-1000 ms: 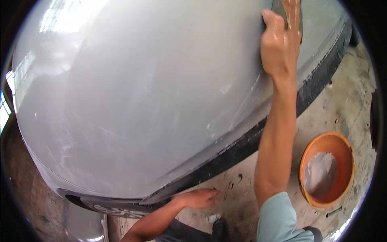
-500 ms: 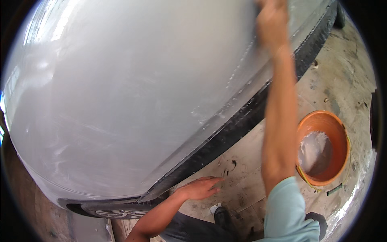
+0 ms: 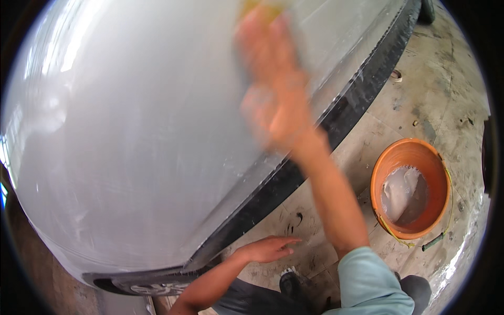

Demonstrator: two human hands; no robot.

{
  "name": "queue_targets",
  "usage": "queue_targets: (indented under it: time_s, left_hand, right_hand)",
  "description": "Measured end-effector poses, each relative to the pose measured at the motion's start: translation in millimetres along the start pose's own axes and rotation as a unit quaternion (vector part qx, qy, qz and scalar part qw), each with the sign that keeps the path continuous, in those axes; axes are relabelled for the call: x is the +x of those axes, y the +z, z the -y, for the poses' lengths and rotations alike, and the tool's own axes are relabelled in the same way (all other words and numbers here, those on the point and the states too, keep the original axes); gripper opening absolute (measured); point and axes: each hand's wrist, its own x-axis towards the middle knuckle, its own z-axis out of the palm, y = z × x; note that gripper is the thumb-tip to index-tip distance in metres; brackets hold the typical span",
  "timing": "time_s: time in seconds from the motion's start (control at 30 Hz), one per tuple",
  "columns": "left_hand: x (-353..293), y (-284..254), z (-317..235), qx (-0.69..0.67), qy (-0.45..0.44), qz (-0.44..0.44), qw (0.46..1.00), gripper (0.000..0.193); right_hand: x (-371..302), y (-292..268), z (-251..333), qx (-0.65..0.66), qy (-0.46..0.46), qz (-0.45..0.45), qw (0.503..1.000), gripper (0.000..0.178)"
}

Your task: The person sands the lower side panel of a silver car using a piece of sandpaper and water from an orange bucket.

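A large silver-grey car body panel (image 3: 157, 115), wet and streaked with a whitish film, fills the left and middle of the view. Over its upper part my right hand (image 3: 275, 84) reaches out, smeared by motion. A blurred yellow pad (image 3: 260, 9) shows at its fingertips, mostly covered by the hand, against the panel. My left hand (image 3: 269, 249) hangs below the panel's black lower trim (image 3: 252, 207), fingers stretched and holding nothing. It is apart from the car.
An orange bucket (image 3: 434, 176) with a yellow handle stands on the stained floor (image 3: 367, 126) at right, holding cloudy water and a pale cloth (image 3: 400, 191). A car wheel (image 3: 160, 289) shows at lower left. My dark shoe (image 3: 293, 286) is at the bottom.
My right hand has swept left across the panel from near its right edge. The left hand has shifted slightly, still stretched out. The whole view has moved a little.
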Motion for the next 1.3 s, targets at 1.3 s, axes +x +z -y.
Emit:
queue_targets:
  time_s: [1.3]
  left_hand:
    - [10.1,7.3,25.9,0.019,0.020,-0.002,1.000,0.047]
  right_hand:
    - [4.8,-23.8,9.3,-0.061,0.027,-0.025,0.997,0.062]
